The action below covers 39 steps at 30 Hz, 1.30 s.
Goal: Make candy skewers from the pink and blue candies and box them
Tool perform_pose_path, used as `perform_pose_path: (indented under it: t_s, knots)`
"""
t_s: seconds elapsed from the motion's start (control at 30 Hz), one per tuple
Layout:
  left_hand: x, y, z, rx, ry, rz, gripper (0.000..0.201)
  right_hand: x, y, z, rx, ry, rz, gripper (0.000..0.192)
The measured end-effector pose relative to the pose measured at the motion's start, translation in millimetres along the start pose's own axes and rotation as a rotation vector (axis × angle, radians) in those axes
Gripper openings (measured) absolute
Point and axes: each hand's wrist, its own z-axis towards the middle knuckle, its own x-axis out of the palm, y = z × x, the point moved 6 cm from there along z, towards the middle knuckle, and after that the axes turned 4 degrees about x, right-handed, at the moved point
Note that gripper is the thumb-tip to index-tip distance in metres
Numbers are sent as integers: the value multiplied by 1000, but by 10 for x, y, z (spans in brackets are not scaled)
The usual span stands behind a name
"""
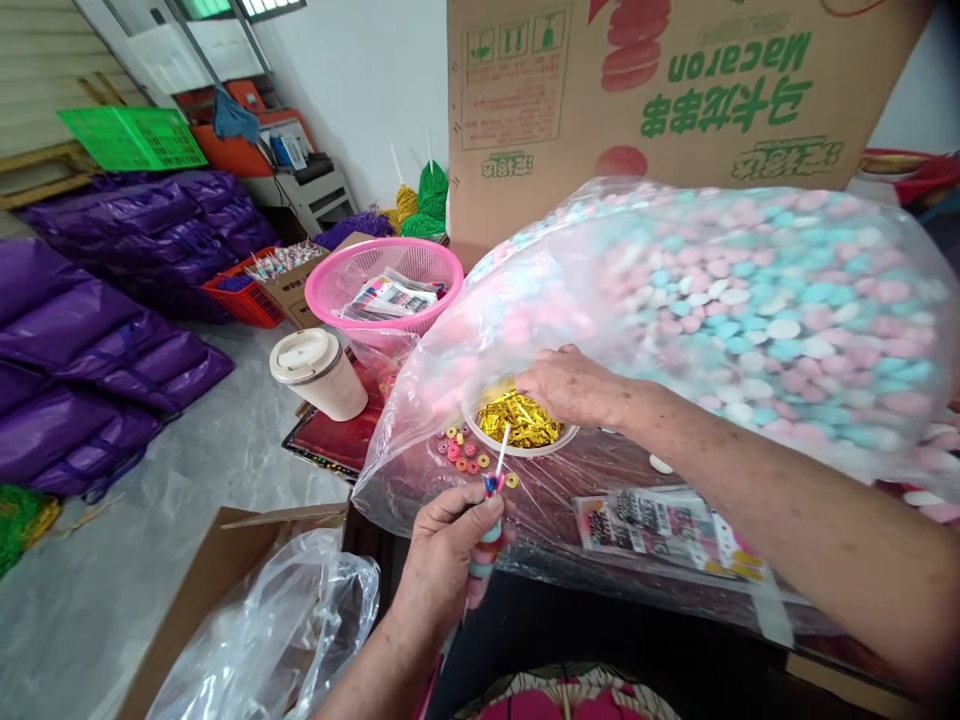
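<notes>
My left hand (454,545) is closed round a wrapped candy skewer (487,555), its white stick pointing up and its wrapper gathered at the stick's base. At the edge of a round clear tub of gold twist ties (521,418) is my right hand (574,385). Its fingers are bent down by the ties, and what they pinch, if anything, is hidden. Small pink and yellow ring candies (459,450) lie left of the tub. Right of my left hand are flat printed wrappers (652,528). Behind my right hand spreads a big clear bag of pastel candies (750,300).
A lidded cup (319,372) stands at the table's left corner, before a pink basket (384,252) of printed wrappers. Behind the bag rises a large cardboard box (517,120). At lower left, an open carton (202,590) holds clear plastic. Purple bundles (90,350) sit on the floor.
</notes>
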Motion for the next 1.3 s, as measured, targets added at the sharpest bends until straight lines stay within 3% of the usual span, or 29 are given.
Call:
perform_pose_path:
  t_s: [0.07,0.17,0.27,0.37,0.47,0.57,0.73,0.9,1.07,1.17,1.3]
  knots:
    - [106,-15,18,-2,23,-30,36,-109,38,-227,21,-85,95,27]
    - [292,-5,40,-9,51,-55,32,-137,163,-760,-40,-231,544,31]
    - [518,44,36,16,81,-37,22,82,308,-1267,-65,-267,898,36]
    - [792,118,-14,51,166,47,15,342,332,-1548,92,-330,1028,43]
    - [1021,205,-90,61,266,148,18,502,214,-1693,281,-418,1074,50]
    - [1147,311,-140,30,333,252,19,593,95,-1812,364,-427,1082,53]
    - [1295,449,-177,-14,461,327,21,711,56,-1971,351,-376,1165,58]
    - [1298,543,-215,-72,506,367,22,785,69,-2035,345,-369,1196,64]
    - [1372,607,-286,-54,727,265,27,883,-3,-2085,449,-405,1116,65]
    - [1400,645,-264,-63,661,220,34,905,9,-2113,510,-464,1036,67]
    - [1442,613,-256,-7,557,125,38,888,6,-2260,635,-730,1058,64]
